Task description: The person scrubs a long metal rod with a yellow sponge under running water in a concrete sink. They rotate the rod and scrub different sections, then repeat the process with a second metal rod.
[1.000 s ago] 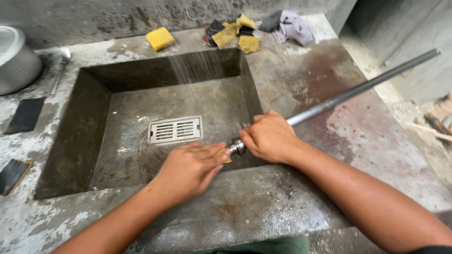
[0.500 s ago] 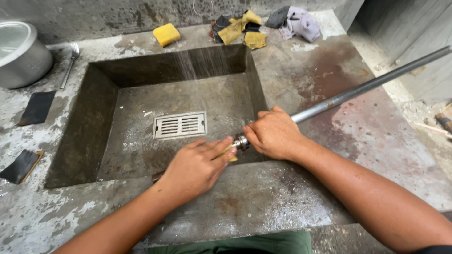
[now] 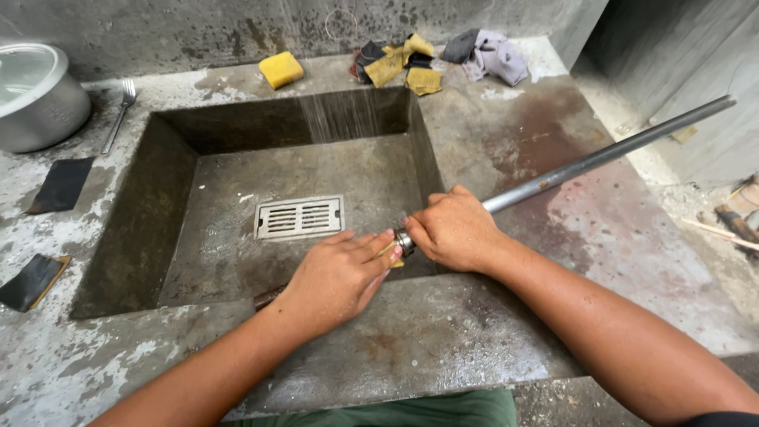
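Far left on the wet concrete table (image 3: pixel 443 348) sits a round silver metal pot (image 3: pixel 35 99) with a steel fork (image 3: pixel 118 111) beside it. The square concrete sink (image 3: pixel 134 237) holds only a slotted metal drain cover (image 3: pixel 299 217) and falling water. Left hand (image 3: pixel 336 277) presses a small yellow pad flat against the long grey metal pipe (image 3: pixel 601 156) – right hand (image 3: pixel 457 231) is clamped round its end over the sink. Yellow sponge (image 3: pixel 281 69) and rags (image 3: pixel 443 57) lie behind.
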Demonstrator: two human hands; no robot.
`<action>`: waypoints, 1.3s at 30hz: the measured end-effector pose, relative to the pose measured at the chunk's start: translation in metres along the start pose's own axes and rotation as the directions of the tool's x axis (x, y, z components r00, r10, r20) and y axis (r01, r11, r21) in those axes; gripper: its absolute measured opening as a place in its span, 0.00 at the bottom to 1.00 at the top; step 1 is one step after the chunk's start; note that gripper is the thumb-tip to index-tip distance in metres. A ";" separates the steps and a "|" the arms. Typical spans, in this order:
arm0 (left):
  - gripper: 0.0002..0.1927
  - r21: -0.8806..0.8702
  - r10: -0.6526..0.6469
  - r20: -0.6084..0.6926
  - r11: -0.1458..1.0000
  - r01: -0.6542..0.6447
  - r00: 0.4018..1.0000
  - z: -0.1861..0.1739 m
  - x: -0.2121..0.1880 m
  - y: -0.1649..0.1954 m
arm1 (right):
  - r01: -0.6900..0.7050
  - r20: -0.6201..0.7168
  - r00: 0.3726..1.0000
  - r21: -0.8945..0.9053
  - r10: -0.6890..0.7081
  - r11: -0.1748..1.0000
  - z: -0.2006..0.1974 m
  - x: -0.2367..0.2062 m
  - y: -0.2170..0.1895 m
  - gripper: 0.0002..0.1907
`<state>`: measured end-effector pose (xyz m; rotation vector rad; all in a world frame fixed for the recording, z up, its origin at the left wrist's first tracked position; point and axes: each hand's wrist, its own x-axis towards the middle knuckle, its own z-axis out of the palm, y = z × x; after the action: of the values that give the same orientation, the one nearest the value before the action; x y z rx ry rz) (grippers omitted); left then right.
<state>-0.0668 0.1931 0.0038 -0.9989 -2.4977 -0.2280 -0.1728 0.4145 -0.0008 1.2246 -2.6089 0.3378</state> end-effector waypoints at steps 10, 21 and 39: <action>0.15 -0.091 -0.092 0.032 0.991 0.094 0.995 -0.018 -0.019 -0.002 | -0.036 0.024 0.999 -0.019 0.036 0.999 0.001 -0.006 -0.001 0.23; 0.13 -0.009 -0.034 -0.035 0.999 0.034 0.999 -0.023 -0.023 0.006 | -0.068 0.074 0.995 0.010 0.067 0.998 -0.005 -0.008 -0.005 0.23; 0.12 -0.035 -0.035 -0.044 0.999 0.034 0.998 -0.007 -0.011 0.008 | -0.036 0.028 0.999 -0.007 0.036 0.999 0.003 -0.008 -0.002 0.21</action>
<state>-0.0520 0.1901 0.0046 -0.9542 -2.4800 -0.3009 -0.1662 0.4178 -0.0064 1.1902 -2.6564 0.3214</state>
